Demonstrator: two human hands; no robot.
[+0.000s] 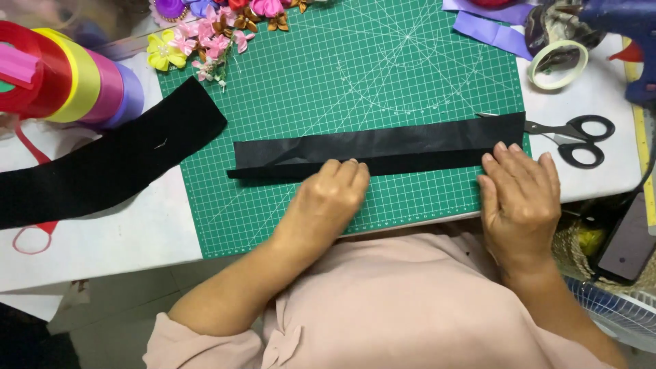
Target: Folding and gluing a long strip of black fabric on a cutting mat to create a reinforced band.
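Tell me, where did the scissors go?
In the head view, the black-handled scissors lie on the white table at the right, just off the green cutting mat, blades tucked under the black strip's end, above the right hand.

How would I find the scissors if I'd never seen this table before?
Start at the big green cutting mat in the middle of the white table and go to its right edge. Just past the right end of the long folded black fabric strip, above the right hand, lie the black-handled metal scissors. They are the only thing there with two loop handles.
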